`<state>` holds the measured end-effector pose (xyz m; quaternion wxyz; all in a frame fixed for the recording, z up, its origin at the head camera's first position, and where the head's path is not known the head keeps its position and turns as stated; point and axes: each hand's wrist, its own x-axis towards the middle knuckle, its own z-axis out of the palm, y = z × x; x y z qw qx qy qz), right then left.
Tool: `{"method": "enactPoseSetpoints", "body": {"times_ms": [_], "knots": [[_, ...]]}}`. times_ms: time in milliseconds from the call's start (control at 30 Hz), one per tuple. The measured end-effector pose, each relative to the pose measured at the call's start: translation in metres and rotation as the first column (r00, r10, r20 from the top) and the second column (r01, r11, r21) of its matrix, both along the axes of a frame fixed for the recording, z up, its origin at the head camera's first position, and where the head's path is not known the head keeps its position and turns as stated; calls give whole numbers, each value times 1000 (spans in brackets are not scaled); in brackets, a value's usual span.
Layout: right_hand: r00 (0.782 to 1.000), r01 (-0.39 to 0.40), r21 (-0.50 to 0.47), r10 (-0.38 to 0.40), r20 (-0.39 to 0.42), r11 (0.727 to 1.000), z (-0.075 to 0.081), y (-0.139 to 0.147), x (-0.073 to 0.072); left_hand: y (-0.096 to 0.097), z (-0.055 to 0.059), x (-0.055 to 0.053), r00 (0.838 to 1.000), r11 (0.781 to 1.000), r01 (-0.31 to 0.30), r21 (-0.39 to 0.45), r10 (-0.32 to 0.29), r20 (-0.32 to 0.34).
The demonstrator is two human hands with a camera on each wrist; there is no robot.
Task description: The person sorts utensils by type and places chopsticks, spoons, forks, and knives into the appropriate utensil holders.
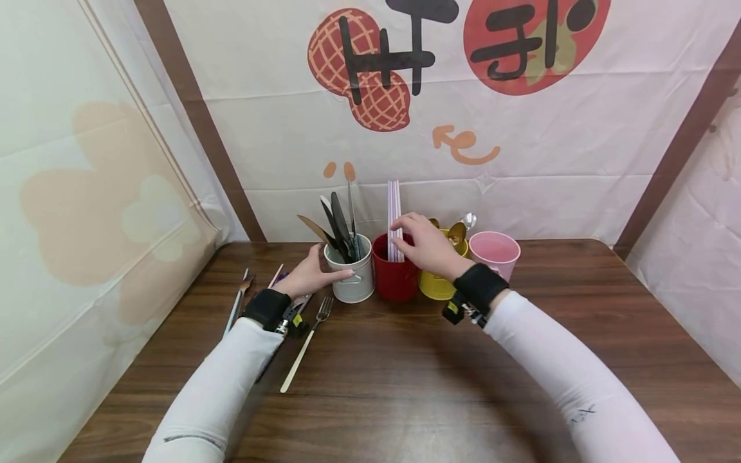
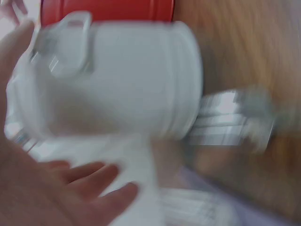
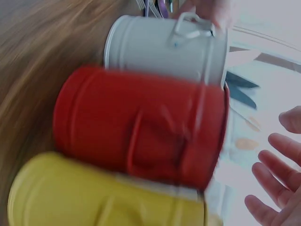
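Note:
At the white bucket (image 1: pixel 354 292), which holds several knives (image 1: pixel 340 218), my left hand (image 1: pixel 307 276) has its thumb across the front near the rim. The left wrist view shows its other fingers (image 2: pixel 94 183) extended and apart from the bucket wall. My right hand (image 1: pixel 431 247) hovers over the red bucket (image 1: pixel 396 284), close beside a bundle of pale chopsticks (image 1: pixel 394 206) standing in it. In the right wrist view the right fingers (image 3: pixel 275 174) are spread, with nothing visible between them. Whether they touch the chopsticks is hard to tell.
Right of the red bucket stand a yellow bucket (image 1: pixel 434 288) with spoons (image 1: pixel 458 235) and a pink bucket (image 1: pixel 496 249). A fork (image 1: pixel 307 346) lies in front of the white bucket. More cutlery (image 1: pixel 234 310) lies at the left. A fabric wall (image 1: pixel 550 206) rises behind.

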<state>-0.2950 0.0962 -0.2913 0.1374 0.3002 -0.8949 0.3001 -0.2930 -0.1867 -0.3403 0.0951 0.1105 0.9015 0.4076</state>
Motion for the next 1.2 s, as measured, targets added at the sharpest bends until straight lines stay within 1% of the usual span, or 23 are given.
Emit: {"method": "enactPoseSetpoints", "body": {"times_ms": [67, 100, 167, 233, 333, 433, 533, 600, 667, 767, 900, 1000, 1100, 1200], "knots": [[999, -8, -27, 7, -35, 1000, 2, 18, 3, -10, 9, 5, 999, 992, 45, -121, -47, -12], [999, -7, -44, 5, -49, 999, 4, 27, 3, -15, 14, 7, 998, 986, 64, -156, -67, -17], [998, 4, -71, -9, -68, 997, 7, 47, 4, -25, 23, 10, 995, 973, 76, -220, -88, -47], [997, 33, -92, -39, -65, 995, 10, 68, 5, -33, 30, 15, 991, 964, 64, -258, -91, -93], [994, 101, -101, -105, -31, 990, 12, 100, 5, -42, 37, 24, 987, 954, 42, -297, -86, -139], [984, 176, -102, -172, 46, 979, 11, 129, 6, -45, 38, 38, 983, 940, 43, -340, -100, -153], [963, 230, -85, -215, 162, 969, 10, 153, 10, -44, 33, 52, 978, 924, 80, -375, -146, -151], [946, 246, -53, -228, 231, 968, 8, 165, 11, -41, 27, 60, 972, 910, 104, -402, -178, -152], [928, 245, -17, -229, 294, 969, 4, 172, 11, -37, 20, 65, 968, 896, 130, -425, -207, -140], [910, 224, 7, -212, 357, 974, -6, 176, 10, -32, 9, 72, 969, 878, 152, -454, -223, -107], [896, 213, 5, -198, 397, 977, -19, 174, 10, -26, -2, 77, 974, 874, 164, -458, -218, -66], [887, 233, 16, -219, 406, 972, -27, 173, 11, -25, -9, 78, 977, 875, 168, -453, -207, -39], [878, 255, 28, -243, 413, 967, -35, 174, 12, -26, -15, 76, 983, 878, 165, -450, -184, 3], [874, 260, 25, -246, 420, 965, -41, 176, 15, -28, -20, 72, 986, 889, 163, -428, -158, 48]]}}
